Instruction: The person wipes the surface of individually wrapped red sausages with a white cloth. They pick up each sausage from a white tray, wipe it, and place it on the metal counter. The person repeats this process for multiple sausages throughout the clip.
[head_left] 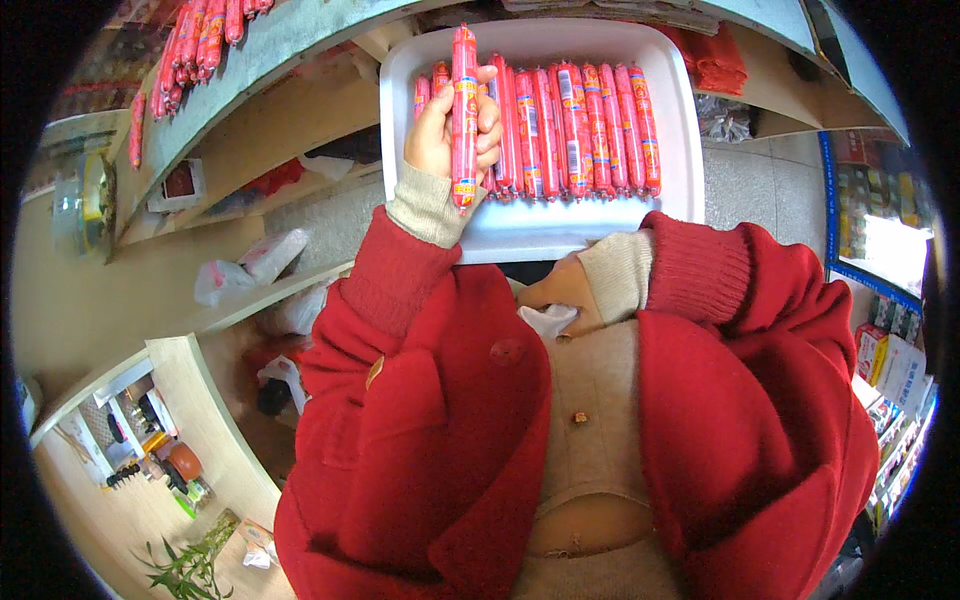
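Note:
My left hand is closed round a sausage in a pink-red wrapper, held upright over the left part of a white tray. Several more wrapped sausages lie side by side in the tray, in a row. The left hand and its sausage cover part of that row. Close to my chest, at the tray's near side, my right hand is bent inward and grips a crumpled white cloth or tissue. Most of its fingers are hidden.
More red-wrapped sausages lie on a counter at the far left. White plastic bags rest on a lower shelf. Red packets sit beyond the tray's right corner. A lit glass case stands at right, a leafy plant at lower left.

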